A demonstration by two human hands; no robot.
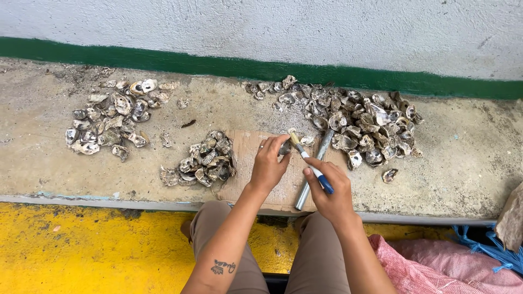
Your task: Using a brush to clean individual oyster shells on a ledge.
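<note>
Grey oyster shell (285, 146) at frame centre, pinched in left hand (268, 163) fingers over brown board (248, 158). Right hand (329, 190) fingers clamped on blue-handled knife (313, 169), tip at shell. Metal pipe (311, 175) lay beneath. Shell heaps: upper right (359, 122), upper left (111, 117), centre-left (204, 160). Risk judged: blade slipping off wet shell toward left fingers.
</note>
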